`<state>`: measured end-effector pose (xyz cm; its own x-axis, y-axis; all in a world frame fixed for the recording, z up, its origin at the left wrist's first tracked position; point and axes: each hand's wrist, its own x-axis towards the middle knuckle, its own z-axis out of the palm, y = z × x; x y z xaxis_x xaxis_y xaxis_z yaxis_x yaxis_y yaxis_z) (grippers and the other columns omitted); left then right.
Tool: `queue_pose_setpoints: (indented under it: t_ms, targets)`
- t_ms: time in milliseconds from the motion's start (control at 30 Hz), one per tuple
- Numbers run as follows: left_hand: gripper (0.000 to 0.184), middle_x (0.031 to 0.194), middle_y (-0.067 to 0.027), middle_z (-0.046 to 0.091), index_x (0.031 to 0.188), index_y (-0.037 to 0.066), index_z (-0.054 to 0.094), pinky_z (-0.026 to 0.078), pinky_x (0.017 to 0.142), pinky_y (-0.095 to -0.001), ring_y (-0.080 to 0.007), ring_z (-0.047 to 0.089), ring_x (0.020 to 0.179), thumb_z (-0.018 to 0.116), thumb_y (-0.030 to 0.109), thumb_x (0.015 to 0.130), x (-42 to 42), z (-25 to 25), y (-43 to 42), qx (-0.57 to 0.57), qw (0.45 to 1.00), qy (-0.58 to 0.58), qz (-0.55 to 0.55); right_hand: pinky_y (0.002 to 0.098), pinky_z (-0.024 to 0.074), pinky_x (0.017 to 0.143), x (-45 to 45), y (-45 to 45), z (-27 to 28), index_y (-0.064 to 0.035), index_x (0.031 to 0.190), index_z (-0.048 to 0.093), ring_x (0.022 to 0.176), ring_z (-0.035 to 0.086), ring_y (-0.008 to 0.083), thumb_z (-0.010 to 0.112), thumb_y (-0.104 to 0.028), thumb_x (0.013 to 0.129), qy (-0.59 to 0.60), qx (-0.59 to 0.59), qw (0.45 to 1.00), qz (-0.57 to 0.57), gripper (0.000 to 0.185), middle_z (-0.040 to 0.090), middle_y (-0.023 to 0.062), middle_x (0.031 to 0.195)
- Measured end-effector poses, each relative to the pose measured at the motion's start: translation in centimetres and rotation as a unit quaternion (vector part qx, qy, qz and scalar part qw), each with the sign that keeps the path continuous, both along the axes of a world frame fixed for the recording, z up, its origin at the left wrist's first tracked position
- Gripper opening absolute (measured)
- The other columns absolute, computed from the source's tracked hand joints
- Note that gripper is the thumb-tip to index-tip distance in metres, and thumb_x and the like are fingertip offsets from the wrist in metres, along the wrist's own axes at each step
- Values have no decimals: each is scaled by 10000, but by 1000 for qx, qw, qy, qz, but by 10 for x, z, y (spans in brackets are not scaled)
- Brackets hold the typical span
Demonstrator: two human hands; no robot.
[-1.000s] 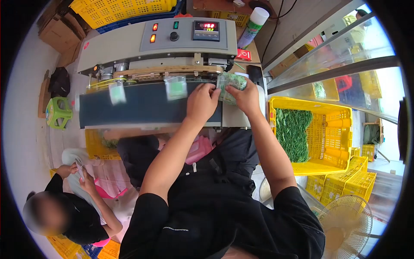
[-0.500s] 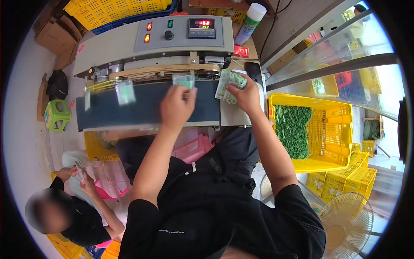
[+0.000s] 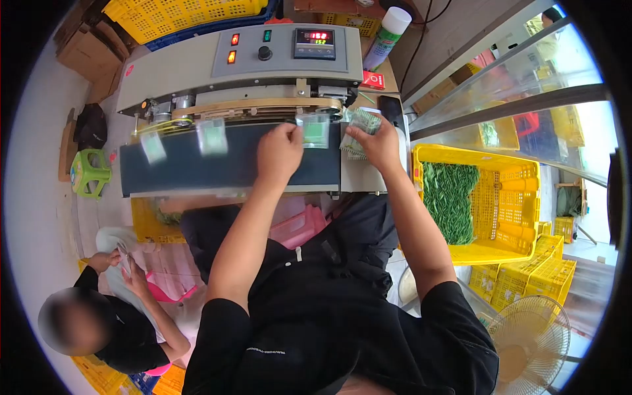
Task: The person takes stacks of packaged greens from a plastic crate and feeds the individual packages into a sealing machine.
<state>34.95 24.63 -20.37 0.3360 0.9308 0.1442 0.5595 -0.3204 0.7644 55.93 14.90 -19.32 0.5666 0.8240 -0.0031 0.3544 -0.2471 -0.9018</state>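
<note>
My left hand (image 3: 280, 151) is closed over the dark conveyor belt, its fingertips pinching the left edge of a small clear packet with a green print (image 3: 315, 131). This packet stands up against the sealing machine's inlet. Just to its right, my right hand (image 3: 382, 141) grips a small stack of green-and-white packets (image 3: 360, 126), thumb on top. Two more packets stand further left along the band sealing machine (image 3: 237, 56): one near the middle (image 3: 212, 136) and a blurred one (image 3: 153, 146). Most of the belt (image 3: 237, 168) shows below them.
A spray can (image 3: 390, 38) and a small red box (image 3: 373, 79) stand right of the machine. At my right is a yellow crate (image 3: 507, 253) with green packets, above a fan (image 3: 530, 342). Another person (image 3: 128, 322) sits at lower left, near a green stool (image 3: 91, 172).
The packets on the belt have travelled left, and the one my left hand was at has moved off. My left hand has shifted right and now pinches another packet beside the stack.
</note>
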Motion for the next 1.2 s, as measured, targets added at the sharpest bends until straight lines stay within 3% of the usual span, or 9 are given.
queue_pose_setpoints:
  t_ms: [100, 300, 467, 700, 767, 800, 967, 1067, 1200]
  targets:
    - [232, 895, -105, 708, 966, 69, 685, 537, 693, -435, -312, 688, 824, 749, 276, 883, -17, 7, -11, 126, 991, -33, 35, 305, 566, 761, -2, -3, 14, 6, 1140, 675, 822, 717, 143, 881, -191, 789, 21, -12, 1000, 0, 452, 761, 76, 928]
    - [224, 934, -156, 732, 991, 49, 725, 551, 746, -443, -351, 704, 852, 721, 256, 904, 44, 4, -30, -22, 989, -75, -129, 337, 555, 736, 7, 0, -4, 34, 1092, 677, 778, 717, 189, 916, -268, 738, -30, -6, 999, 32, 523, 757, 129, 892]
    - [202, 784, -189, 710, 862, 42, 738, 555, 709, -482, -399, 700, 771, 640, 215, 895, 58, 5, -26, -67, 994, -49, -66, 342, 551, 716, 8, 2, 2, 40, 1099, 677, 767, 703, 188, 909, -282, 745, 0, -18, 999, 32, 532, 745, 140, 873]
    - [200, 831, -196, 717, 898, 37, 715, 557, 713, -470, -389, 702, 806, 648, 226, 908, 15, 4, -11, -31, 1000, 1, 0, 326, 546, 690, 5, 0, -10, 22, 1109, 687, 749, 685, 151, 859, -227, 811, 41, 9, 999, -20, 425, 737, 124, 848]
    - [172, 852, -141, 723, 923, 61, 693, 555, 710, -456, -349, 703, 815, 691, 231, 902, 2, 2, -11, 35, 997, -64, 37, 327, 544, 687, 3, -1, -6, 20, 1108, 688, 740, 678, 148, 859, -224, 812, 35, 12, 999, -31, 420, 735, 119, 840]
    - [163, 860, -89, 691, 928, 85, 666, 550, 702, -448, -317, 689, 812, 727, 232, 893, -2, 1, -13, 167, 981, -70, 73, 303, 542, 694, 2, 0, -4, 7, 1126, 678, 770, 668, 128, 843, -191, 836, 46, -4, 998, -30, 388, 730, 93, 886]
    - [215, 930, -150, 720, 986, 40, 716, 548, 758, -396, -325, 705, 871, 744, 234, 895, 25, 8, -40, 53, 993, -59, -90, 272, 537, 700, -2, 6, -3, -3, 1138, 663, 811, 655, 100, 825, -137, 859, 18, 2, 1000, -19, 350, 723, 60, 925]
    - [245, 895, -173, 740, 987, 31, 739, 552, 730, -402, -334, 727, 833, 721, 263, 910, 54, 2, -35, -19, 993, -74, -95, 296, 503, 617, -7, 11, 1, 5, 1076, 692, 683, 624, 96, 864, -207, 809, 67, 80, 994, -27, 382, 709, 83, 771]
    - [259, 802, -189, 721, 909, 15, 735, 550, 690, -426, -357, 718, 759, 689, 269, 918, 59, 12, -29, -105, 989, -73, -75, 263, 511, 658, -6, 14, 6, 4, 1121, 650, 756, 628, 92, 812, -87, 856, 37, -20, 999, -14, 324, 715, 42, 935]
